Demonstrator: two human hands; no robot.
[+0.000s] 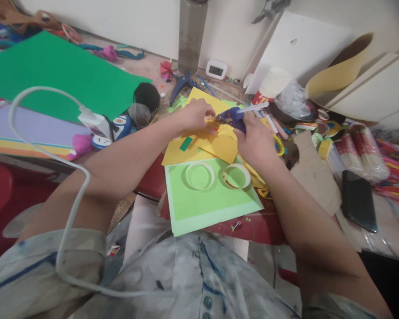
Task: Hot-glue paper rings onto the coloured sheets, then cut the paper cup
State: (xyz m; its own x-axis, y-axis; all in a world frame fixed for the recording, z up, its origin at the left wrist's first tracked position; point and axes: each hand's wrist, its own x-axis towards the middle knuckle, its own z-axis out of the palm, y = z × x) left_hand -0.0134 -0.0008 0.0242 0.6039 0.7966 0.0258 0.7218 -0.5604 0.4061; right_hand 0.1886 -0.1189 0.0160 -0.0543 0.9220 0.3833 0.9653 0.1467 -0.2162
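Note:
My right hand (256, 141) grips a blue glue gun (232, 117) with a clear glue stick at its back, its nozzle pointing left at a yellow paper piece (219, 146). My left hand (196, 115) pinches the yellow paper just by the nozzle. Under them lie yellow sheets (176, 153). In front sits a light green sheet (202, 199) carrying two paper rings, a white one (200, 175) and one with a yellowish inside (236, 176).
A white cable (69, 221) runs from a plug (95, 124) over my left arm. A large green sheet (60, 75) and purple paper lie left. A bottle (192, 35), a small clock (216, 69), dark yarn balls (146, 97), a phone (358, 200), cardboard and craft clutter crowd the table.

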